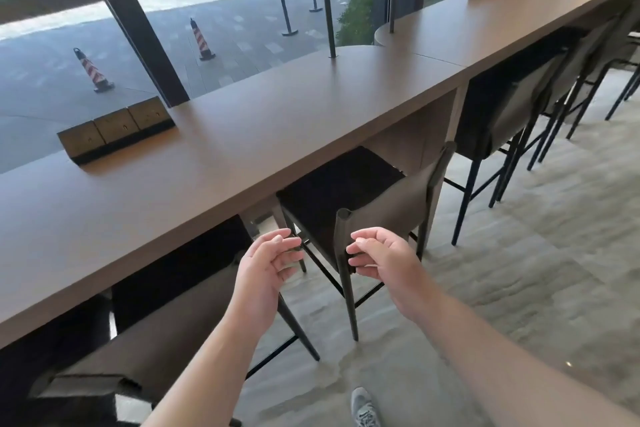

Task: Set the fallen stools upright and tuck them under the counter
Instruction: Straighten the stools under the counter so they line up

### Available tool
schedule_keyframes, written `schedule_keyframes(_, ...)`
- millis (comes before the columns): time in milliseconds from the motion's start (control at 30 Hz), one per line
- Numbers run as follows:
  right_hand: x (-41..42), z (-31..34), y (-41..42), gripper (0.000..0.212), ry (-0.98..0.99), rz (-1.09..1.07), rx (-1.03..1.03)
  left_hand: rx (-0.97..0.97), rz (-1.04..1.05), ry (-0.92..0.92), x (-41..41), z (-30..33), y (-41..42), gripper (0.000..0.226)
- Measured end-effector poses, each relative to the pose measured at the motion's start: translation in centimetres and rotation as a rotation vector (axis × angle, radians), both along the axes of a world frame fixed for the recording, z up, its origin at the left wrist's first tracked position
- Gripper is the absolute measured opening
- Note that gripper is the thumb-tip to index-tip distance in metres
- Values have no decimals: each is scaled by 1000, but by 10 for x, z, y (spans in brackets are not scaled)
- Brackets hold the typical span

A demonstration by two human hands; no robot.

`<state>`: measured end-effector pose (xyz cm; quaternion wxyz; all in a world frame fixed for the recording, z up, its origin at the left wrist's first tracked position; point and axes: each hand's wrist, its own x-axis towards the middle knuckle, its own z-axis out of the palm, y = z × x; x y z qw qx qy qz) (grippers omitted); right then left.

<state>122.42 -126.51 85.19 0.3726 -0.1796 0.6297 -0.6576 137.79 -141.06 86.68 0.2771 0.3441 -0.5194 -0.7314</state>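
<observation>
A bar stool [360,204] is seen upright at the long wooden counter [214,149], its dark seat partly hidden beneath the counter edge and its backrest left outside. A second stool [162,308] stands to its left, its seat mostly hidden under the counter; a third [502,104] is tucked in further right. The left hand [266,263] and right hand [381,256] are held just before the middle stool's backrest, fingers loosely curled, nothing gripped. A grey shoe [363,409] is cut off below.
</observation>
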Motion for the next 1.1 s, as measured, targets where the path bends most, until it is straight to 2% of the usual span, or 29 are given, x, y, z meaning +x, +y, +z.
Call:
schedule_keyframes(167, -42, -2, -35, 15, 48, 41, 62, 25, 64, 19, -37, -20, -37, 25)
schedule_keyframes(533, -106, 4, -114, 15, 77, 163, 122, 24, 74, 17, -97, -32, -93, 19)
schedule_keyframes(633, -110, -1, -125, 15, 58, 199, 140, 16, 99, 0, -96, -27, -97, 32)
schedule_keyframes(700, -114, -3, -134, 16, 52, 232, 142, 7, 133, -20, -95, -26, -100, 36)
schedule_keyframes(833, -120, -6, -149, 16, 19, 317, 130, 19, 222, -42, -94, -30, -99, 19)
schedule_keyframes(1100, -144, -12, -158, 16, -15, 529, 129, 33, 438, -65, -99, -22, -71, 22)
